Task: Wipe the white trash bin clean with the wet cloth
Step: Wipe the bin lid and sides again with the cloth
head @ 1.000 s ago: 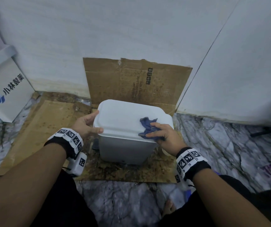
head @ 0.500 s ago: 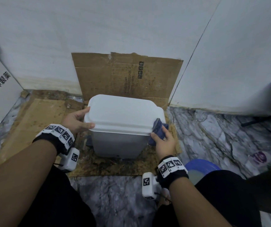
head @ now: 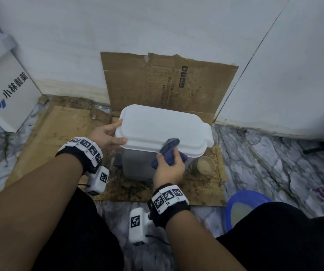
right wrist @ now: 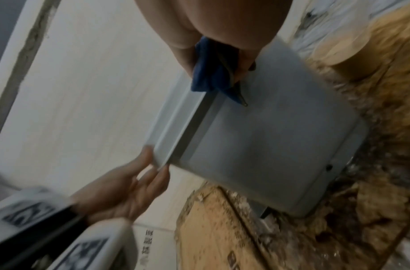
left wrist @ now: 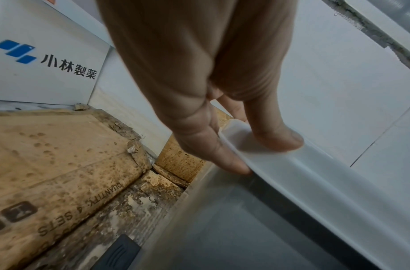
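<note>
The white trash bin with its lid down stands on stained cardboard near the wall corner. My left hand grips the lid's left edge, thumb on top and fingers under the rim. My right hand holds the bunched dark blue cloth against the lid's front rim, right of centre. In the right wrist view the cloth is pinched between thumb and fingers against the bin, and the left hand shows at the lid's far corner.
A small cup of beige liquid stands right of the bin. A blue basin sits at the lower right by my knee. A white printed box leans at the left wall. Cardboard lines the wall behind; a dark pedal sticks out low.
My right hand moved the cloth from the lid's top to its right end, then leftward along the front rim. The left hand kept its grip on the lid's left edge.
</note>
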Demonstrator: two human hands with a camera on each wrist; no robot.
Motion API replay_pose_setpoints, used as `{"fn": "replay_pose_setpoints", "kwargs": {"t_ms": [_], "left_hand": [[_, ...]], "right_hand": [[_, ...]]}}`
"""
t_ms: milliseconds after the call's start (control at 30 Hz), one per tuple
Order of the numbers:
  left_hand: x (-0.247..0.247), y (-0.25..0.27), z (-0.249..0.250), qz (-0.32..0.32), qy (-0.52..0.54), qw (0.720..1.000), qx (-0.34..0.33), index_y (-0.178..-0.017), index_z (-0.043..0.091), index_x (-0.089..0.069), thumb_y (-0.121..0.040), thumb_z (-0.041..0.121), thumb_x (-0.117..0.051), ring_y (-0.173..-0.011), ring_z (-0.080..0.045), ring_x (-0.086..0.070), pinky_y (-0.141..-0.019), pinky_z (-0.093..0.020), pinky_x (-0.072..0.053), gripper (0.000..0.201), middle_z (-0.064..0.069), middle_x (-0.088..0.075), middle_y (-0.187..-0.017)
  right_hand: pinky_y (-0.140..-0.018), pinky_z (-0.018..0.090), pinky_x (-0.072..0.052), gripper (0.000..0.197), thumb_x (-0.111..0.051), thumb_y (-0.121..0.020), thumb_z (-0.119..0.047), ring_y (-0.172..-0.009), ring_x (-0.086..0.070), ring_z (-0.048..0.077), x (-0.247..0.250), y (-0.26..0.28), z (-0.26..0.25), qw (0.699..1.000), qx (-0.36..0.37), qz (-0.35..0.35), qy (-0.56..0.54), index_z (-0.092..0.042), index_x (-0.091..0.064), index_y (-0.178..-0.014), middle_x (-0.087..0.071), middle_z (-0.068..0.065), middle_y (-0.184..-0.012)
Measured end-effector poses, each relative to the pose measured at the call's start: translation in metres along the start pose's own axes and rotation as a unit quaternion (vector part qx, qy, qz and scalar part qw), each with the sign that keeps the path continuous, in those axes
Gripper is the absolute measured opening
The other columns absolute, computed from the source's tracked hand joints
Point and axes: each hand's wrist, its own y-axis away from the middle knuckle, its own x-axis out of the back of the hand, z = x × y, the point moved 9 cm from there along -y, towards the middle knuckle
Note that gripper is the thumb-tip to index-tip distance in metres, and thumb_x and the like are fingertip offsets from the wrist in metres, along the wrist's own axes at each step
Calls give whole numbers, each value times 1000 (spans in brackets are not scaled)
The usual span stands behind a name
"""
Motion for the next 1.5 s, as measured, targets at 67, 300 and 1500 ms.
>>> {"fn": "replay_pose_setpoints", "kwargs": {"t_ms": [67, 300, 1500], "left_hand": [[1, -1, 0, 1, -2, 1000, 2, -135, 18, -54, -73, -15, -69, -82, 0, -69, -60, -24, -58, 72, 13, -70, -106], [2, -3, 0, -2, -21, 1000, -2, -138, 19, -51, -76, -13, -68, -85, 0, -68, -65, -27, -60, 72, 11, -67, -115], [-16, 41, 74, 7, -359, 928, 100, -122, 22, -60, -89, 23, -67, -88, -20, -65, -71, -30, -52, 34, -4, -66, -115]], "right_hand": [[-93, 21, -43, 59, -78, -76, -14, -114, -54, 13, -15, 7, 3, 1000, -2, -11, 0, -24, -58, -130, -55, -3, -131], [-94, 22, -45, 57, -77, -78, -14, -111, -54, 11, -60, 24, 13, 996, 1, -81, 27, -25, -57, -130, -55, -5, -122], [-98, 40, -48, 46, -68, -76, 14, -104, -61, 26, 2, -58, -124, 879, 37, -455, 140, -5, -64, -117, -65, 12, -111]]}}
